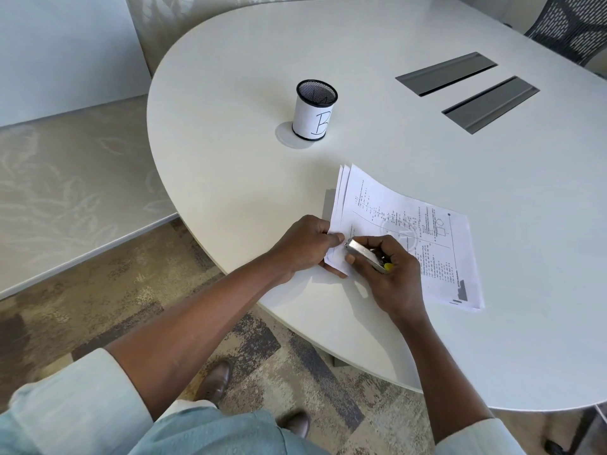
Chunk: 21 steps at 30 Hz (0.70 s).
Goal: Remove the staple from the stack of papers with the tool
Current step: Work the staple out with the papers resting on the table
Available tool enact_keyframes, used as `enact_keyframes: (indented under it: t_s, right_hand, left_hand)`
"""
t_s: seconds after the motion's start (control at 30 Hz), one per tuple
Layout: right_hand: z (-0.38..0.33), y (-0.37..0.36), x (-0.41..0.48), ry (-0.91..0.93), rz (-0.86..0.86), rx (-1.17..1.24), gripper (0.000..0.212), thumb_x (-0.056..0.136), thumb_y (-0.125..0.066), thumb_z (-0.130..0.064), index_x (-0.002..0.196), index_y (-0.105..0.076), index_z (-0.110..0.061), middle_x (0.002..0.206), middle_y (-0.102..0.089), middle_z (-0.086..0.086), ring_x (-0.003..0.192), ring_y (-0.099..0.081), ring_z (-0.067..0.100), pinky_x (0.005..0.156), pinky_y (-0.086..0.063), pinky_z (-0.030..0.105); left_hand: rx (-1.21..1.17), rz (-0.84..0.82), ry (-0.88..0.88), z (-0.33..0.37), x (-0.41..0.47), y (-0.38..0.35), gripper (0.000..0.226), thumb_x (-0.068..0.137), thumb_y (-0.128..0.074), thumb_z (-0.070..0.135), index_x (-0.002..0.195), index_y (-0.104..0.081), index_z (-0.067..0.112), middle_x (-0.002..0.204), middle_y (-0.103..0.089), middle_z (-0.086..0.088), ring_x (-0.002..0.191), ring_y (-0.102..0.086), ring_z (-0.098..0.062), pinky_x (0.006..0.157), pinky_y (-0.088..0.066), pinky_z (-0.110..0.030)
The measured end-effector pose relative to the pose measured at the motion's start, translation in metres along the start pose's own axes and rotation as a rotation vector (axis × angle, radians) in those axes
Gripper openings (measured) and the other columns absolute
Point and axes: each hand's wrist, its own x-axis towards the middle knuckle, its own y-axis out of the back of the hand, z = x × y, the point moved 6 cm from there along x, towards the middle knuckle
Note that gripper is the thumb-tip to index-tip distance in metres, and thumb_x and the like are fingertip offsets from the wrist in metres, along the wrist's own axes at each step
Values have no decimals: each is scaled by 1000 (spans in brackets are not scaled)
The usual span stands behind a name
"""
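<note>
A stack of printed papers (407, 231) lies on the white table (377, 133), its far left corner fanned and lifted. My left hand (305, 246) pinches the near left corner of the stack, thumb on top and fingers under. My right hand (389, 269) grips a metal staple remover (366, 254) with a yellow end. The tool's tip touches the paper's corner right by my left thumb. The staple itself is too small to see.
A black mesh pen cup (314, 110) with a white label marked "B" stands further back on the table. Two grey cable slots (466, 90) sit at the back right. A mesh chair (574, 24) stands beyond the table. The table's curved edge runs close below my hands.
</note>
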Motion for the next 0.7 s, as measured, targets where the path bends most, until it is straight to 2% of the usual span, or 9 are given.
enact_keyframes:
  t_s: [0.07, 0.13, 0.17, 0.23, 0.3, 0.4, 0.47, 0.57, 0.7]
  right_hand:
    - [-3, -1, 0, 31, 8, -4, 22, 92, -87, -13, 107, -83, -28, 99, -78, 1, 84, -63, 28, 75, -49, 28]
    - [-5, 0, 0, 56, 10, -5, 17, 94, -86, -12, 106, -84, -24, 100, -78, 0, 86, -67, 26, 78, -52, 33]
    - [-4, 0, 1, 62, 7, -4, 16, 94, -86, -12, 107, -84, -20, 101, -78, 1, 89, -69, 25, 80, -53, 36]
    - [-3, 1, 1, 65, -8, 5, 15, 95, -85, -11, 109, -84, -16, 105, -77, 2, 95, -71, 24, 84, -54, 38]
    - [-3, 1, 2, 58, -31, 36, 15, 96, -83, -10, 110, -83, -16, 108, -77, 1, 99, -73, 23, 87, -56, 40]
    - [-3, 0, 3, 40, -45, 91, 18, 98, -81, -7, 113, -83, -15, 110, -77, -1, 100, -74, 20, 91, -58, 42]
    - [-3, 1, 3, 27, -40, 110, 18, 97, -81, -6, 114, -83, -13, 110, -77, 0, 99, -74, 16, 91, -58, 38]
    - [-5, 3, 2, 6, -34, 160, 18, 97, -81, -5, 114, -82, -11, 108, -78, 2, 95, -73, 13, 88, -58, 31]
    - [-3, 9, 0, -48, -2, 247, 18, 96, -80, -2, 114, -80, -6, 104, -79, 5, 88, -71, 10, 83, -56, 22]
  left_hand:
    - [-6, 1, 3, -1, 1, -1, 35, 98, -69, 26, 104, -77, -8, 99, -81, -26, 80, -79, -25, 84, -66, -47]
    - [-10, 15, 16, -1, 0, -1, 28, 102, -69, 18, 99, -77, -9, 83, -74, -12, 65, -69, -14, 65, -56, -25]
    - [-4, 24, 24, 0, -1, -2, 28, 103, -70, 17, 95, -76, -10, 79, -68, -7, 61, -63, -12, 65, -47, -19]
    - [21, 35, 29, 1, -1, -1, 39, 97, -73, 27, 91, -70, -11, 77, -60, -4, 65, -54, -16, 68, -40, -27]
    - [23, 40, 20, 2, -1, 0, 49, 90, -71, 35, 97, -69, -13, 80, -62, -6, 71, -56, -19, 72, -42, -33]
    - [73, 42, 16, 3, -2, 0, 48, 93, -71, 32, 94, -67, -16, 76, -59, -7, 70, -54, -19, 71, -42, -34]
    - [99, 44, 4, 3, -2, 0, 45, 97, -71, 28, 88, -63, -15, 74, -54, -8, 70, -49, -20, 71, -39, -34]
    - [125, 40, -13, 2, 0, -2, 49, 95, -68, 32, 81, -55, -13, 72, -51, -9, 69, -46, -21, 70, -37, -35]
    - [102, 45, 9, 1, 0, -2, 41, 101, -70, 27, 81, -61, -9, 71, -56, -5, 69, -50, -22, 72, -40, -33]
